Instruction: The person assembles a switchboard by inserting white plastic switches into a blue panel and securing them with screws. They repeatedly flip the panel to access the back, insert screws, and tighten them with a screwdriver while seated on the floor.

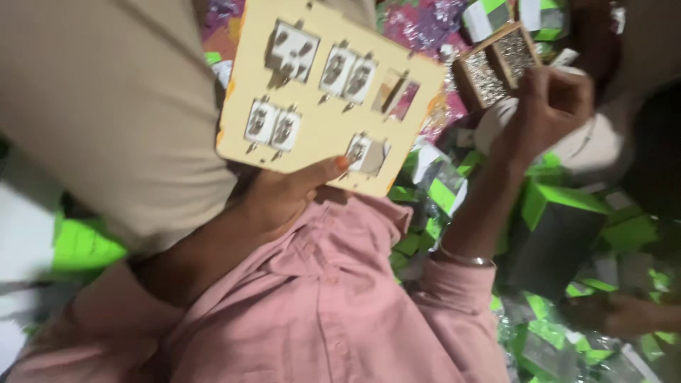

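The left hand gripped the lower edge of a cream board studded with white sockets, thumb pressed on its face. The right hand, well apart, was curled shut over a small wooden tray above green-and-white boxes; whether it gripped anything was unclear.

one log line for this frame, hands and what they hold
left hand: holds cream switch panel by lower edge, thumb on front | right hand: fingers curled, by wooden tray | around: green-and-white boxes
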